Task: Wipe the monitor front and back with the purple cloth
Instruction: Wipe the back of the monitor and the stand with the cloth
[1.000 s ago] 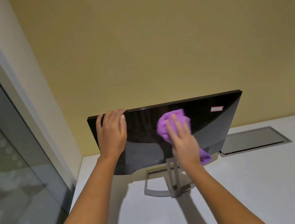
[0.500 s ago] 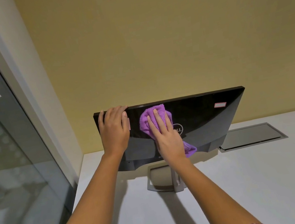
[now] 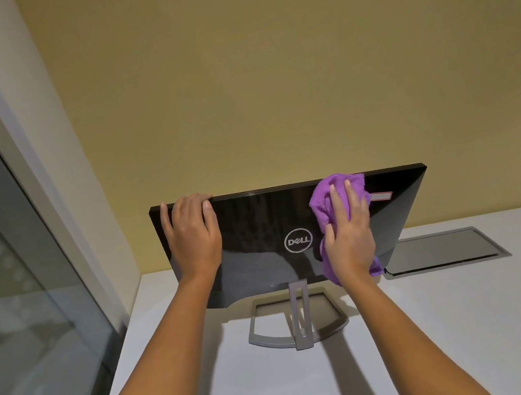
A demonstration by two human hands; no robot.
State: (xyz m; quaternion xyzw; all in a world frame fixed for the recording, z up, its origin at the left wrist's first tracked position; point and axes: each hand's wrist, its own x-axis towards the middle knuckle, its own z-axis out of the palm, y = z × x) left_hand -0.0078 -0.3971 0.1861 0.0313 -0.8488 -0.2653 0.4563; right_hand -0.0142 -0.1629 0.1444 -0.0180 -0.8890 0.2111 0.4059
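Observation:
The monitor (image 3: 258,232) stands on a white desk with its glossy black back towards me, a round logo at its middle and a small label near its upper right. Its grey stand (image 3: 300,322) rests on the desk. My left hand (image 3: 194,236) grips the top edge near the left corner. My right hand (image 3: 349,234) presses the purple cloth (image 3: 323,203) flat against the back, right of the logo, the cloth reaching up to the top edge and hanging below my palm. The screen side is hidden.
The white desk (image 3: 451,337) runs up to a yellow wall (image 3: 265,74). A grey metal cable hatch (image 3: 442,250) is set in the desk right of the monitor. A glass partition with a grey frame (image 3: 22,274) borders the desk's left edge.
My right hand slid the cloth left towards the upper left of the back, then across to the right of the logo. The left hand stayed on the top edge.

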